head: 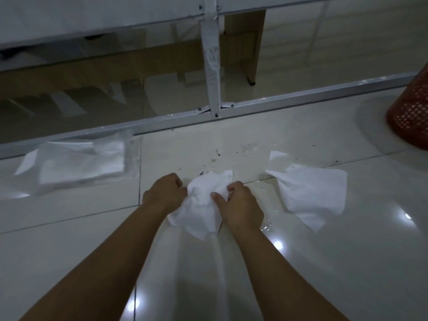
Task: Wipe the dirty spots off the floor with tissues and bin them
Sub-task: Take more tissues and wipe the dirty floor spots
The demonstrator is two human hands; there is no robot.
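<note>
Both of my hands hold one crumpled white tissue (202, 205) low over the pale tiled floor. My left hand (165, 193) grips its left edge with curled fingers, and my right hand (238, 202) pinches its right side. Just beyond the tissue, dark specks and smears (217, 156) dot the tile. A second white tissue (310, 191) lies spread flat on the floor to the right, beside a small wet patch. A clear pack of tissues (81, 165) lies on the floor at the left. The red mesh bin (412, 112) stands at the right edge.
A grey metal rail (301, 98) crosses the floor behind the dirty spots, with an upright post (212, 66) rising from it. Glass panels fill the frame, and wooden furniture (245, 42) shows behind them.
</note>
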